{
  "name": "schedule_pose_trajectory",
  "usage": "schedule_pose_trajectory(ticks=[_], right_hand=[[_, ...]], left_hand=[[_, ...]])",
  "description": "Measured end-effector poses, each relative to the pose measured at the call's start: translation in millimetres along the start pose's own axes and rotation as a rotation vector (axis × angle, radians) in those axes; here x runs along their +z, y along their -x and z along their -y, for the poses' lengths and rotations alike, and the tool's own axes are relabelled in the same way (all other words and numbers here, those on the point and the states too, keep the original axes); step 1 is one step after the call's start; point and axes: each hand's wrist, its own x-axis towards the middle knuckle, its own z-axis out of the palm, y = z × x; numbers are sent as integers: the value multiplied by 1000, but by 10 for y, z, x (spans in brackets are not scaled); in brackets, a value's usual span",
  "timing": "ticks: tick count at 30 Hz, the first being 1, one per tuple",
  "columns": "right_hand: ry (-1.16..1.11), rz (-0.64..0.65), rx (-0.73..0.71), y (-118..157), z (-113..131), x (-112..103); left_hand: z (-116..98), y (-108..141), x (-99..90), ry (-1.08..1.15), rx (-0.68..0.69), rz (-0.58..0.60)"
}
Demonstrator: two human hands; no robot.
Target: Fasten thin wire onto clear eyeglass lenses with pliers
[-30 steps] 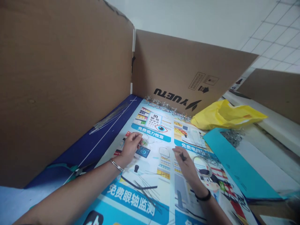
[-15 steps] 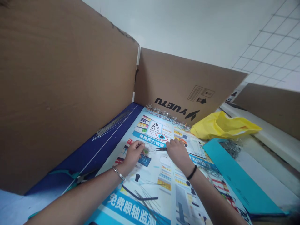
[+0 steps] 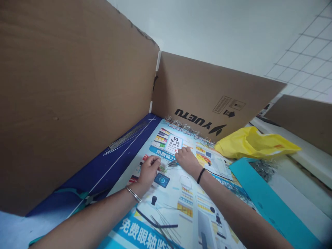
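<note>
My right hand is closed round a pair of pliers. Their dark, narrow jaws point left, towards my left hand. That hand is closed in a pinch, thumb against fingertips, on what looks like a thin wire. The wire is very fine, and its shape is hard to make out against the print. Both hands are just above a printed poster sheet that covers the work surface. Loose straight wires lie on the sheet nearer to me.
Cardboard panels stand at the back and left. Small wire pieces line the far edge; long wires lie at the left. On the right are a yellow bag and a teal box holding tangled wire pieces.
My right hand has moved left with the pliers, bringing their jaws closer to my left hand. My left hand stays pinched in nearly the same place. The view has shifted slightly.
</note>
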Motion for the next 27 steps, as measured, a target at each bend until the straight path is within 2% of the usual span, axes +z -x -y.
schedule_pose_trajectory(ticks=[4, 14, 19, 27], right_hand=[[16, -1, -14, -3, -2, 27], [47, -32, -68, -95, -65, -79], [23, -5, -107, -163, -63, -15], [-26, 70, -67, -147, -58, 126]], left_hand=[[-9, -1, 13, -9, 3, 6], [-37, 14, 21, -2, 31, 7], [-46, 7, 21, 12, 14, 26], [-49, 15, 24, 21, -20, 29]])
